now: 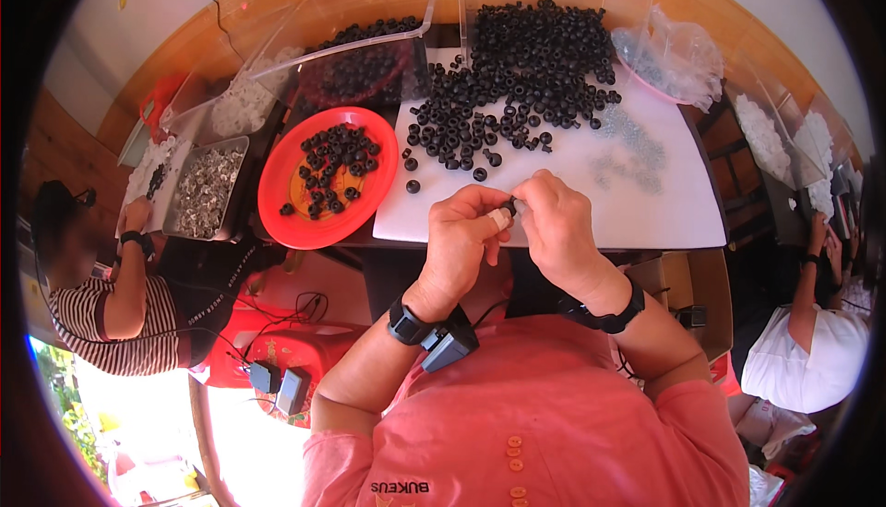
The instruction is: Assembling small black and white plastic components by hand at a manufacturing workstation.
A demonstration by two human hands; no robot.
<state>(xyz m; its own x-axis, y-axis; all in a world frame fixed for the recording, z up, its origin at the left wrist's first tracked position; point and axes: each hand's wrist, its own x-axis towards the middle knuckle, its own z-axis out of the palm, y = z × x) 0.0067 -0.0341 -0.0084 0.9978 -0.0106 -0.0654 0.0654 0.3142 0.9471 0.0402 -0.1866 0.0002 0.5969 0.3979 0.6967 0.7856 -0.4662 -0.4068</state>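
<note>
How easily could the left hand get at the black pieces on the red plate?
Probably yes: the red plate is near the left hand, and the way to the black pieces on it looks clear. That hand is pinching a small dark part, though, so it may need freeing.

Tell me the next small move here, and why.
Probably steady the small black piece in the left grip and press lightly on it with the right grip. The piece sits pinched at the fingertips of the left grip, and the right grip's fingertips are right beside it; whether they hold a second part is too small to tell.
</note>
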